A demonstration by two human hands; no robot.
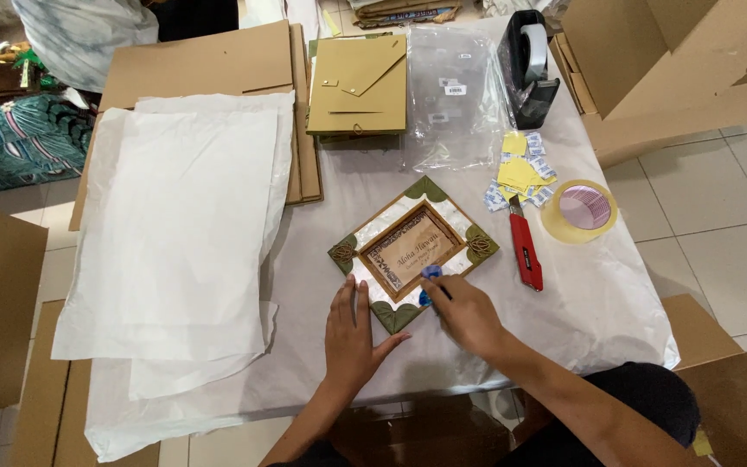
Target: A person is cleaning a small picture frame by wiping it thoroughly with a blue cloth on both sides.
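Right hand (467, 313), fingers curled around a small blue object (430, 278) (its kind cannot be told), presses it on the lower edge of a decorative picture frame (412, 251) lying turned like a diamond on the white-covered table (581, 303). Left hand (352, 333), fingers extended flat and holding nothing, steadies the frame's left corner. Red utility knife (526, 252) lies just right; tissue paper sheets (179, 233) at left.

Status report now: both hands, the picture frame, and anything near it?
Left hand flat beside picture frame. Right hand pressing blue item on frame. Red cutter nearby, apart.
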